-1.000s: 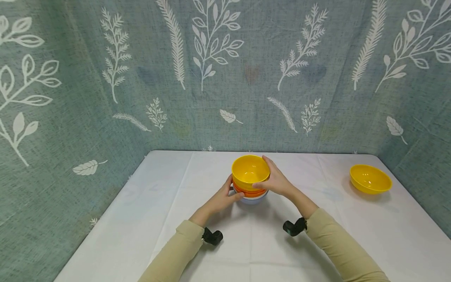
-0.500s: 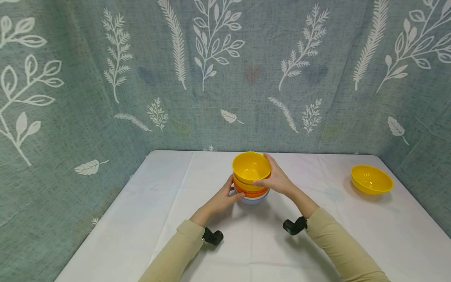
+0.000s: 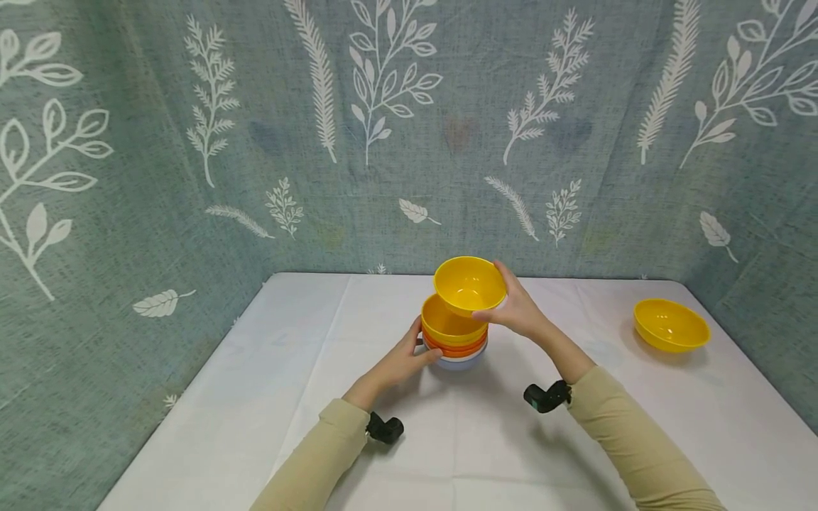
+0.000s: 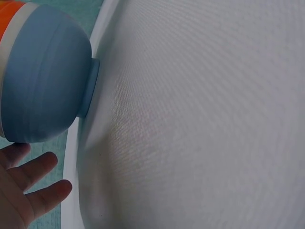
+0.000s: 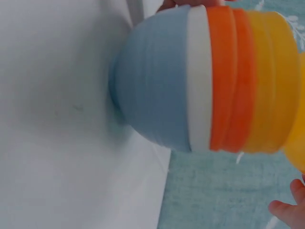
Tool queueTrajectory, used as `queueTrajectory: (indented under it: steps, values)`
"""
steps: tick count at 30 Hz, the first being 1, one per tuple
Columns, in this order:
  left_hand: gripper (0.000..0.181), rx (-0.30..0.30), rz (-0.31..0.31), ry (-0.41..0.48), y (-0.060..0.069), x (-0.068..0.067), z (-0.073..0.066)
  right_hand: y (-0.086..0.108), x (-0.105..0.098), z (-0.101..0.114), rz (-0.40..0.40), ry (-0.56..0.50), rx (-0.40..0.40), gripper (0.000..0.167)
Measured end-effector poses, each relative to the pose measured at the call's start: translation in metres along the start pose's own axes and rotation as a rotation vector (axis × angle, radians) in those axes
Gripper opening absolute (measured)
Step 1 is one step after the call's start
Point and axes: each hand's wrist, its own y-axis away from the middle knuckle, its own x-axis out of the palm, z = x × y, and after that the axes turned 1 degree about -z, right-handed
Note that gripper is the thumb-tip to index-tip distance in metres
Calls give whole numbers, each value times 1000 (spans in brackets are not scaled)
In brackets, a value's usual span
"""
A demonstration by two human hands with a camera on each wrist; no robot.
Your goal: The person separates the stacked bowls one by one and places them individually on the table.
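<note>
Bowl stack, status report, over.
Left hand holds bowl stack, upright on table. Right hand grips upper yellow bowl above it. Lone yellow bowl at right, apparently not obstructing.

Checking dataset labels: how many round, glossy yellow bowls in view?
3 distinguishable: held bowl in the right hand; top bowl of the multicoloured bowl stack; far-right bowl on the white table. More may be hidden inside the stack.

The head view looks forward and down from behind the bare fingers [image 4: 50, 196], while both wrist views, near them, face the same smooth, round, blue bowl [image 5: 155, 81].
</note>
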Motion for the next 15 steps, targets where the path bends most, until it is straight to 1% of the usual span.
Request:
queueTrajectory:
  steps: [5,9,15]
  values:
    - [91,27,1,1,0,-1,0,2,-13,3,-25,15,23,107]
    - [87,56,-2,12,0,-1,2,5,-24,4,-47,16,38,106]
    - [89,57,-3,1,-1,0,3,10,-41,1,-80,19,74,108]
